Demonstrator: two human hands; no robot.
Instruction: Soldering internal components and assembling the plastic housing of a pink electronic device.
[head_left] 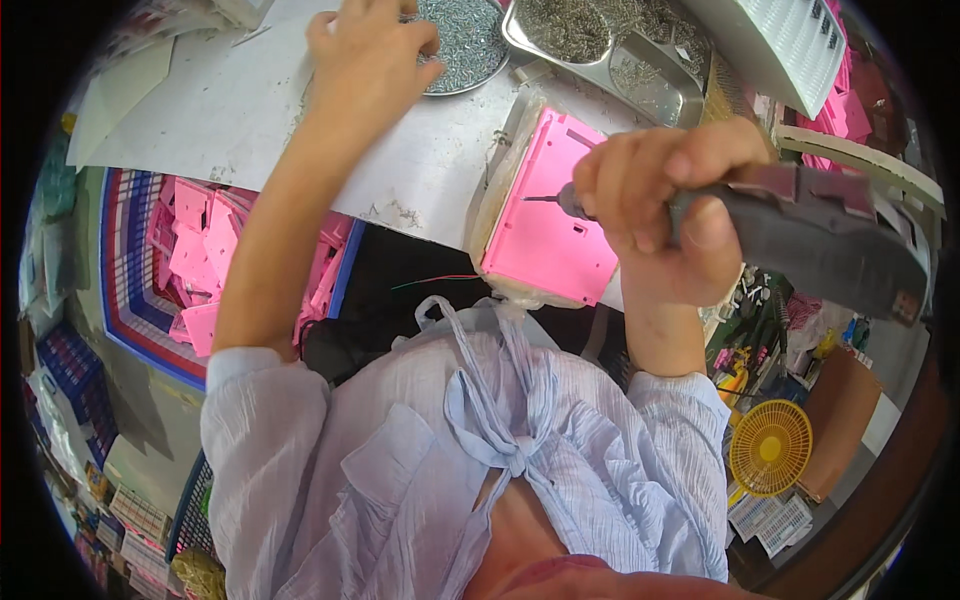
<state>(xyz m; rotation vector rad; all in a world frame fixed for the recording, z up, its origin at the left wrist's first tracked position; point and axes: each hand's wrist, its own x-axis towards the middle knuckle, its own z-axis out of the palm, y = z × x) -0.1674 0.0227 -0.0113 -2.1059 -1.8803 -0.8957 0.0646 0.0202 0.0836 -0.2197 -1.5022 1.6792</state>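
My right hand [680, 200] is wrapped round a dark electric screwdriver [810, 235], its thin bit pointing left above a flat pink plastic panel [560, 235]. The panel rests tilted in a holder wrapped in clear film [500, 190] at the table's near edge. At the far side, my left hand [375, 60] reaches to the rim of a round metal dish [465, 45] full of small silvery screws. Its fingers are curled at the dish, and whether they pinch a screw is hidden.
A metal tray [690, 95] with compartments of small metal parts stands at the far right, beside a white slotted rack [785, 50]. Left of me, a blue and red basket [125, 270] holds pink plastic pieces. A yellow basket [770, 450] lies at the lower right.
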